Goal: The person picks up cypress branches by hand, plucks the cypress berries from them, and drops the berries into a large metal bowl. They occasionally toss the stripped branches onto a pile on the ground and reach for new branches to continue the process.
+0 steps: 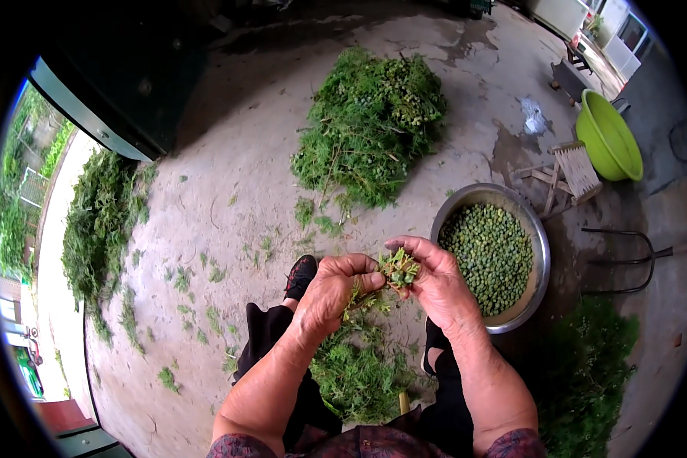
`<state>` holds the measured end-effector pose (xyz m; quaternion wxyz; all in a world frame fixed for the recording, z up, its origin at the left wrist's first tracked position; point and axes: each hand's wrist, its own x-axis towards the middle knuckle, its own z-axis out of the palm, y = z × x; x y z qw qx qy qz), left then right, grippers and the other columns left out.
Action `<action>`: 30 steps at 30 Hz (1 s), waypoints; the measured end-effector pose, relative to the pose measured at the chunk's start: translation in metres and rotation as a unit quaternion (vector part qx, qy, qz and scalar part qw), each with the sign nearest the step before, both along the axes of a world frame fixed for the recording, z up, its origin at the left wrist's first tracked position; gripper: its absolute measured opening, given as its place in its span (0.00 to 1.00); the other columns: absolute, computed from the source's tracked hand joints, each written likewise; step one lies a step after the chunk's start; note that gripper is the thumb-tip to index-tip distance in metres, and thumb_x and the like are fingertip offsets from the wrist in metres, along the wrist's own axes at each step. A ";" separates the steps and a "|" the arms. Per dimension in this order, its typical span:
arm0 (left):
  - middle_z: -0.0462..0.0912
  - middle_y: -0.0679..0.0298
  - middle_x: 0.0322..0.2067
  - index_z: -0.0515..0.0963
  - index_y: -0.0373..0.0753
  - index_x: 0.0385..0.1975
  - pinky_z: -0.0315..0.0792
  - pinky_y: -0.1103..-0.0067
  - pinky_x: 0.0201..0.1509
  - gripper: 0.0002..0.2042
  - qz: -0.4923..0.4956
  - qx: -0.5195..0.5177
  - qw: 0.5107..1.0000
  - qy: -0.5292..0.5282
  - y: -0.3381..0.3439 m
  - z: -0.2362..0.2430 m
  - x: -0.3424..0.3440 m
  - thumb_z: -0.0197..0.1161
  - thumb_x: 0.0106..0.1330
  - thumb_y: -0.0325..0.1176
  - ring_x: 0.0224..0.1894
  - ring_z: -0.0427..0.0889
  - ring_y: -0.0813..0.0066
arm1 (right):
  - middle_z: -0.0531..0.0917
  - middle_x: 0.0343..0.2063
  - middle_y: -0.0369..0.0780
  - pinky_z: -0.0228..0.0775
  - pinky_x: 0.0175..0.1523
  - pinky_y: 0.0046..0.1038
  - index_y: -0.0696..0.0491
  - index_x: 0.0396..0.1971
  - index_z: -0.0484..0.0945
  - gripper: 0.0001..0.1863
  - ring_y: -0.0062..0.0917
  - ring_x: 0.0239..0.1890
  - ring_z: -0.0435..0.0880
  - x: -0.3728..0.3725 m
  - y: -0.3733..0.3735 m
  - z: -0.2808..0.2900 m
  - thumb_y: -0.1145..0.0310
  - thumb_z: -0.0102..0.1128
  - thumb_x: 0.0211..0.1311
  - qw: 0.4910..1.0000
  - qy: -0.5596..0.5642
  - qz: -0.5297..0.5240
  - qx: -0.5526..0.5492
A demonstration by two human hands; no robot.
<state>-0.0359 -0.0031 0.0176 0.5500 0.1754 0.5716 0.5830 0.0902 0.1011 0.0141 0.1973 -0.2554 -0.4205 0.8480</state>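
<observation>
A small evergreen sprig (398,267) with pale green tips and little round cones is held up in front of me. My left hand (334,294) pinches it between thumb and fingers. My right hand (438,284) closes on the other side of the same sprig, its fingertips partly hidden behind the greenery. Close by my right hand stands a wide steel basin (543,256), well filled with small round green cones (487,259). Below my hands, between my legs, lies a heap of feathery green twigs (359,374).
A large pile of cut branches (370,126) lies ahead on the concrete floor, with another pile (99,229) at left and dark greenery (584,374) at lower right. Right of the basin are a folding stool (576,172), a lime-green tub (611,137) and a metal fork (649,259).
</observation>
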 end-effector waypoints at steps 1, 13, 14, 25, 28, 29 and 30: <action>0.71 0.72 0.16 0.76 0.34 0.23 0.59 0.86 0.21 0.04 -0.014 0.013 1.000 0.005 0.000 -0.002 0.000 0.60 0.54 0.27 0.18 0.65 0.86 | 0.78 0.27 0.33 0.65 0.23 0.14 0.56 0.38 0.74 0.09 0.12 0.25 0.73 0.001 0.002 -0.002 0.70 0.54 0.57 1.000 0.000 -0.001 0.002; 0.73 0.69 0.18 0.74 0.35 0.26 0.56 0.89 0.18 0.11 0.003 0.095 0.984 -0.152 0.000 -0.009 0.002 0.63 0.52 0.36 0.17 0.65 0.85 | 0.76 0.21 0.39 0.66 0.19 0.24 0.60 0.31 0.72 0.15 0.22 0.16 0.73 -0.006 -0.012 -0.008 0.61 0.55 0.57 0.967 0.088 -0.059 -0.230; 0.74 0.68 0.18 0.73 0.35 0.27 0.56 0.88 0.18 0.12 -0.002 0.111 0.976 -0.187 0.001 -0.009 0.002 0.63 0.52 0.37 0.16 0.64 0.85 | 0.75 0.21 0.40 0.68 0.20 0.26 0.61 0.31 0.71 0.17 0.24 0.16 0.74 -0.005 -0.011 -0.015 0.59 0.53 0.58 0.962 0.110 -0.045 -0.244; 0.68 0.61 0.16 0.70 0.28 0.33 0.56 0.88 0.13 0.13 0.047 0.170 0.923 -0.343 0.005 -0.022 0.004 0.59 0.53 0.32 0.13 0.61 0.83 | 0.74 0.21 0.40 0.68 0.22 0.24 0.59 0.35 0.70 0.12 0.24 0.19 0.74 -0.008 -0.009 0.007 0.65 0.51 0.60 0.988 0.060 -0.036 -0.140; 0.67 0.65 0.16 0.70 0.32 0.29 0.54 0.86 0.17 0.13 0.009 0.136 0.944 -0.299 0.004 -0.019 0.003 0.60 0.52 0.35 0.15 0.60 0.82 | 0.74 0.20 0.39 0.67 0.22 0.23 0.59 0.34 0.71 0.11 0.23 0.19 0.74 -0.004 -0.008 0.003 0.65 0.51 0.60 0.994 0.032 -0.026 -0.103; 0.67 0.65 0.16 0.70 0.32 0.29 0.54 0.86 0.17 0.13 0.008 0.136 0.944 -0.299 0.005 -0.020 0.003 0.60 0.52 0.35 0.15 0.60 0.82 | 0.74 0.20 0.39 0.66 0.22 0.23 0.59 0.34 0.71 0.11 0.22 0.19 0.73 -0.003 -0.007 0.001 0.65 0.51 0.60 0.994 0.030 -0.028 -0.102; 0.67 0.65 0.17 0.70 0.32 0.30 0.54 0.86 0.17 0.12 -0.001 0.149 0.934 -0.326 0.005 -0.022 0.002 0.60 0.53 0.34 0.15 0.60 0.82 | 0.74 0.20 0.39 0.66 0.22 0.23 0.59 0.34 0.71 0.11 0.22 0.19 0.73 -0.002 -0.006 -0.002 0.65 0.51 0.60 0.994 0.030 -0.029 -0.102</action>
